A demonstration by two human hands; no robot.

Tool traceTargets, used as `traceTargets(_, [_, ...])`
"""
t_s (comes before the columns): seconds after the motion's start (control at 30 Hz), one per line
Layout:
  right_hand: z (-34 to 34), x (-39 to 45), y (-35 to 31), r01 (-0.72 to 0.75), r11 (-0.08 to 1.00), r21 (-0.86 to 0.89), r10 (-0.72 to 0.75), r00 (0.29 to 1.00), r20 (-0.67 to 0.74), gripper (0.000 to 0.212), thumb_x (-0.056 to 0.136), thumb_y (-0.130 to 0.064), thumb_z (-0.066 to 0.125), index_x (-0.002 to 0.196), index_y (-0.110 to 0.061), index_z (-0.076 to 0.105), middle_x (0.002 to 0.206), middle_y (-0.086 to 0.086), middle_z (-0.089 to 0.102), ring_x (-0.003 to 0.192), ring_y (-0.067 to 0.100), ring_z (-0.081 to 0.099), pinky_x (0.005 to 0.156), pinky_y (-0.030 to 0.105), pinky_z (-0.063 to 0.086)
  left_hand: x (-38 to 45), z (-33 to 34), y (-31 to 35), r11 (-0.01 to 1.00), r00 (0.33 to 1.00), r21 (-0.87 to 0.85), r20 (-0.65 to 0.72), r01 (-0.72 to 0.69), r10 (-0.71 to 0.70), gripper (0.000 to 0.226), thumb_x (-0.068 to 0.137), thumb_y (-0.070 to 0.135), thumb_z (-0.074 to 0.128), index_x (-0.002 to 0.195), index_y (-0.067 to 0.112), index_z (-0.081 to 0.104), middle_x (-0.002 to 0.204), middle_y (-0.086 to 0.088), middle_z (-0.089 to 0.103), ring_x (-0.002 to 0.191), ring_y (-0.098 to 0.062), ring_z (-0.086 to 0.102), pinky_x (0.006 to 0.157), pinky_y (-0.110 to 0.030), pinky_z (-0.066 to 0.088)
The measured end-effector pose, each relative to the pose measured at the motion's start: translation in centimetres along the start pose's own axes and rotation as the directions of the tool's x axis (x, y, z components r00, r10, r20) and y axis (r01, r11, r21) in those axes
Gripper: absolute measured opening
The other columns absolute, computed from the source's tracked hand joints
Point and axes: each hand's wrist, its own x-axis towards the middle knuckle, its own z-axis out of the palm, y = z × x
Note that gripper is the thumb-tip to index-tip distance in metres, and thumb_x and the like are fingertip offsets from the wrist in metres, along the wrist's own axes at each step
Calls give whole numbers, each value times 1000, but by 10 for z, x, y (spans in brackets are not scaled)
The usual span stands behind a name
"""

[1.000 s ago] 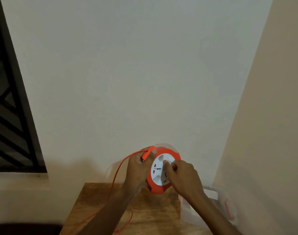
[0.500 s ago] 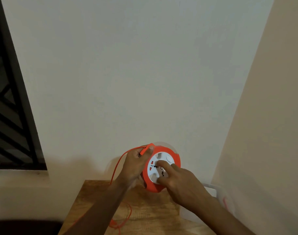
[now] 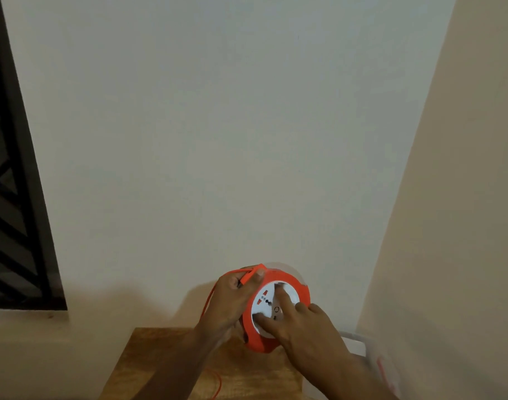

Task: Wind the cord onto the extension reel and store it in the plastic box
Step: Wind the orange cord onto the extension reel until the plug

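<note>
Wall [image 3: 232,140]: pale, plain, behind the desk; dark window grille [image 3: 13,197] at its left.

Desk [image 3: 148,368]: wooden, far edge visible.

Plastic box [image 3: 371,359]: clear, red latch, at the desk's right edge, mostly cropped.

Extension reel [image 3: 297,290]: orange rim, white socket face, held above the desk's far edge, tilted toward the camera.

Left hand [image 3: 232,301]: fingers curled round the reel's left rim, thumb pinning the cord against it.

Right hand [image 3: 307,324]: fingers extended, forefinger and thumb pressing the white face.

Cord [image 3: 210,295]: orange, looping from the reel's top down onto the desk.
</note>
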Motion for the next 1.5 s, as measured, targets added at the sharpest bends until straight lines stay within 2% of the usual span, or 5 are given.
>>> traceTargets(0.43, [-17,17,-7,-360,902,239,317,927,198,70,98,-49,41,153,-33,1,152,5,39,124,27,53,103,40,44,2,7,7,998,997,-61,-75,0,-5,37,75,64,67,95,35,77,84,14,84,77,-14,82,60,-27,65])
traceTargets(0.8, [-16,13,1,-470,120,874,423,821,383,66,89,-17,58,149,-26,32,149,2,44,125,21,50,89,25,51,9,4,-5,998,992,-69,-125,13,-22,21,92,45,73,98,27,81,89,6,85,83,-16,81,75,-34,66])
traceTargets(0.93, [-15,5,-8,-390,463,796,445,879,171,76,81,-35,62,148,-37,27,97,-11,72,91,5,65,75,22,52,8,-2,-1,985,990,-160,-118,60,-79,24,94,44,72,92,23,83,88,-3,85,81,-23,82,68,-36,65])
traceTargets(1.07, [-14,0,-3,-215,887,409,310,933,-183,41,86,-34,57,128,-37,55,121,-8,67,94,14,67,81,29,56,10,-8,5,979,989,-191,-119,67,-90,28,95,44,71,99,19,81,88,-5,85,76,-23,83,57,-30,63])
traceTargets(1.5, [-21,11,-5,12,991,133,12,984,-177,63,67,-13,79,117,-38,51,141,8,49,97,28,64,63,33,59,6,-25,3,986,997,-165,-70,0,-12,40,78,64,72,99,32,82,99,-4,85,87,-27,83,73,-41,68])
